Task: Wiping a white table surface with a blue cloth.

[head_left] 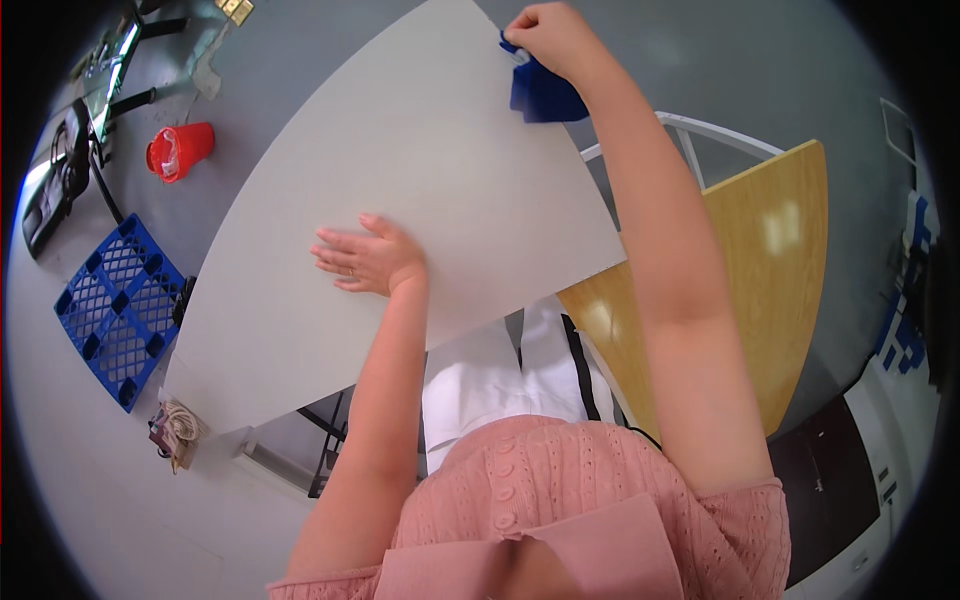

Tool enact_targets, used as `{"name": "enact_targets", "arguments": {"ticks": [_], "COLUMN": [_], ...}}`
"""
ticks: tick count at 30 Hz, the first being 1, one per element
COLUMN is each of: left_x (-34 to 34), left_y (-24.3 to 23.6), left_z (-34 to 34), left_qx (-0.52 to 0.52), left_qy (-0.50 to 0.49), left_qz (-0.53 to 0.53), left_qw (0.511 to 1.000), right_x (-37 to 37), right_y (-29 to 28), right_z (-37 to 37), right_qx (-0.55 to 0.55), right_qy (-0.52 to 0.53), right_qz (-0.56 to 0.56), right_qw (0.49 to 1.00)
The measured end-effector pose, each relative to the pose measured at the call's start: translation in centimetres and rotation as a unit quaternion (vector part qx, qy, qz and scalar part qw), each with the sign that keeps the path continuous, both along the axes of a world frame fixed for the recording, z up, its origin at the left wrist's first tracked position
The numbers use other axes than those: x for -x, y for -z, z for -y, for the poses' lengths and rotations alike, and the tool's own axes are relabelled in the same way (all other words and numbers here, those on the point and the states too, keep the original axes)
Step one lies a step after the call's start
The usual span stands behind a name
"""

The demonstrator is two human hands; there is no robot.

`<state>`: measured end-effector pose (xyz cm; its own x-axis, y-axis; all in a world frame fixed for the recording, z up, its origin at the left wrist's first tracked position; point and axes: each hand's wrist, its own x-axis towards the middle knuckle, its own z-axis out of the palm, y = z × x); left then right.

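Observation:
Fingers spread, my left hand [372, 258] rests palm down on the white tabletop [440, 130], with a ring on one finger. My right arm reaches far forward to the table's far right edge. There my right hand [558, 38] is closed in a pinch on a dark blue cloth [548, 95]. The cloth hangs from the fingers, partly over the tabletop edge. A small whitish patch shows near its gripped top; what that is I cannot make out.
A wood-topped table [740, 260] with a white metal frame stands at the right, under my right arm. On the floor at the left are a red bucket [185, 150] and a blue plastic pallet [122, 310]. A coil of rope [180, 425] lies near the table's left corner.

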<state>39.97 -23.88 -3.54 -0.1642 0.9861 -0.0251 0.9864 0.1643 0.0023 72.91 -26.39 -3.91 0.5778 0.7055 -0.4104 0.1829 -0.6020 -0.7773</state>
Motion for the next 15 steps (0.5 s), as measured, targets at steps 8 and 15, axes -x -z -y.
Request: {"name": "enact_targets", "arguments": {"ticks": [8, 15], "left_x": [0.3, 0.3], "left_y": [0.2, 0.0], "left_z": [-0.1, 0.0], "left_qx": [-0.017, -0.010], "left_qy": [-0.010, -0.006], "left_qz": [-0.035, -0.031], "left_qw": [0.999, 0.999], "right_x": [0.3, 0.9], "right_y": [-1.5, -1.9], "right_z": [1.6, 3.3], "right_qx": [0.021, 0.027], "right_qy": [-0.011, 0.002], "right_qz": [-0.036, -0.070], "right_qw": [0.999, 0.997]}}
